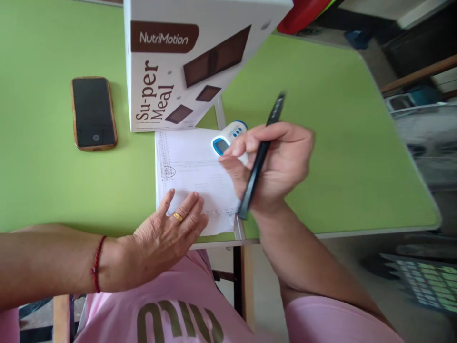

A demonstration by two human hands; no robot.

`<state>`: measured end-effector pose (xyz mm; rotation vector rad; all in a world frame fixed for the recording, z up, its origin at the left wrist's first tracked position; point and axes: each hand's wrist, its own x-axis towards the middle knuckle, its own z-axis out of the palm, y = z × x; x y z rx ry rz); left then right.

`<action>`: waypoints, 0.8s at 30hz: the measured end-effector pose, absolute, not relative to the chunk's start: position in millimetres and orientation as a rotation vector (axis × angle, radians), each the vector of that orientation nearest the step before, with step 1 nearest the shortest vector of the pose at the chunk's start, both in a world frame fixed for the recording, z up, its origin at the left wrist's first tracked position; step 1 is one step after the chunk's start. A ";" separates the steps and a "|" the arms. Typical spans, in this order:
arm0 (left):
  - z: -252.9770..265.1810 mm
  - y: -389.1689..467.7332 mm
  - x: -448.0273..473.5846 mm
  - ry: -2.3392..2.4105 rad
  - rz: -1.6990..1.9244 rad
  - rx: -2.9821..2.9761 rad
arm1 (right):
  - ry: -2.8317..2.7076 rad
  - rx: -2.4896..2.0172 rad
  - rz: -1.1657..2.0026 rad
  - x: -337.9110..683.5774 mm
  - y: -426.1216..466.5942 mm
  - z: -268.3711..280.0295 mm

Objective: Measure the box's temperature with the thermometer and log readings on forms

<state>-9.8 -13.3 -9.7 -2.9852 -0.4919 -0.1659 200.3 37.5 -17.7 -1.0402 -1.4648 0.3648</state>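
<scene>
A person's right hand (280, 166) clasps a black pen (260, 162) in its fingers, apparently raised above the green table (342, 143), though its far end is blurred. The left hand (166, 236) rests on paper (196, 164), fingers outstretched, grasping nothing, near a white box (171, 66).

Right hand (285, 159) slightly blurred, also upper end of black pen (262, 155); lettering on pen not readable. White-blue device (238, 127) partly hidden behind right hand; what its small screen (220, 145) shows, cannot tell. Papers (196, 166) partly covered by left hand (173, 228); writing too small for reading. White box (159, 71) cut by top edge, tiny print at its base unreadable. Red thing (300, 16) also cut there. Left forearm (53, 264) cut by left edge, pink shirt (117, 309) by bottom edge.
</scene>
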 end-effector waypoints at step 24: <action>-12.5 -12.9 -5.3 -0.530 -0.026 -3.044 | -1.708 -1.354 0.788 167.8 9.4 -27.0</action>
